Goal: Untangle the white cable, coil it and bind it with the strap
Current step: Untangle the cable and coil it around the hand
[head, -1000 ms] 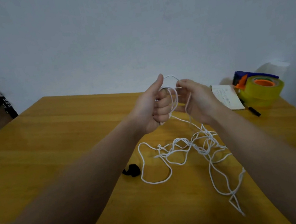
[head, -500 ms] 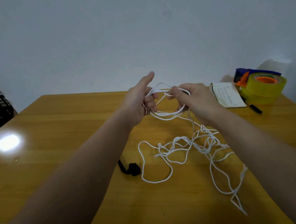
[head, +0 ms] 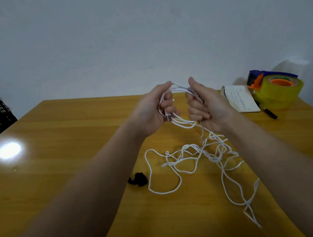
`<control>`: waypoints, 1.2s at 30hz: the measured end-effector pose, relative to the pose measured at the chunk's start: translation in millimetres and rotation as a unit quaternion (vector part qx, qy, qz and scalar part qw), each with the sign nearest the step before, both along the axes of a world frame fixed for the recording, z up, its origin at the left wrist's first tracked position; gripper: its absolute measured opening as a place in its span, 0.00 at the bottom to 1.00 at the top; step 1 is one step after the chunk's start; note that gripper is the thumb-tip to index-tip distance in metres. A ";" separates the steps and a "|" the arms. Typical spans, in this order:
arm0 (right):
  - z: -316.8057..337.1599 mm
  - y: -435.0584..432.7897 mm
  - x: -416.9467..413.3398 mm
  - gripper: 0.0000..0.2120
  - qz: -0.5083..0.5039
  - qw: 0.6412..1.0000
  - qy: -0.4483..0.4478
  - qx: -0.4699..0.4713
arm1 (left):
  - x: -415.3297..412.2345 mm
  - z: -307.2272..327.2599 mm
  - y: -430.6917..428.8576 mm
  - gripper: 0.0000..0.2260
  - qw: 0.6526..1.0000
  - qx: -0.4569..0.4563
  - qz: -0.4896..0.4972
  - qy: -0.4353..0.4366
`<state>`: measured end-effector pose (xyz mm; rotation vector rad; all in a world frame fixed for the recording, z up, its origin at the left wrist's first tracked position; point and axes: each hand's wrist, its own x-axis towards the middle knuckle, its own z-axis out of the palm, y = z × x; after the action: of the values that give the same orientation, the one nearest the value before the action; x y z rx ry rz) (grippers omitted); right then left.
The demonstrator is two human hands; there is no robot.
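White cable [head: 212,157] lies tangled on the wooden table [head: 56,163], its tail close to the near edge. My left hand [head: 155,109] and right hand [head: 207,105] both grip raised strands, fingers curled. The black strap [head: 138,179] sits just left of the tangle; a tape dispenser [head: 281,89] crowds the far-right corner.

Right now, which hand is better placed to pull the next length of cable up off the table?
Right, probably. The strand running down to the tangled cable leaves from under the right hand, while the left hand grips the gathered loops and the plug.
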<state>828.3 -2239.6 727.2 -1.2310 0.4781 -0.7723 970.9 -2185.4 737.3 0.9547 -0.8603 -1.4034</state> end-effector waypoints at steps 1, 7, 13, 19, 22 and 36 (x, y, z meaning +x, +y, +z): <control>0.8 -0.7 -0.7 0.23 0.006 0.999 0.030 -0.029 | -1.5 2.8 -0.6 0.20 1.000 -0.001 0.010 0.027; -6.6 -7.0 -8.4 0.26 -0.012 0.981 0.120 -0.151 | 1.6 8.7 -6.2 0.22 0.997 0.057 -0.040 0.030; -9.0 -22.1 -18.4 0.18 -0.152 0.936 0.197 -0.249 | 13.2 6.8 -4.5 0.21 0.999 0.045 -0.015 -0.013; -9.3 -33.9 -31.8 0.16 -0.186 0.868 0.250 -0.387 | 30.5 4.4 -1.0 0.23 0.997 0.016 0.066 0.044; -26.4 -39.0 -28.6 0.16 -0.126 0.833 0.358 -0.402 | 25.5 7.9 1.6 0.21 0.994 -0.037 0.029 0.099; -34.0 -11.2 -22.2 0.16 -0.039 0.657 0.513 -0.551 | 49.6 -6.0 -41.7 0.13 0.956 -0.070 0.265 -0.108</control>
<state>806.1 -2250.9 693.2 -2.8586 1.0467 -0.2791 1020.5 -2227.1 731.3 1.1397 -0.7754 -0.7795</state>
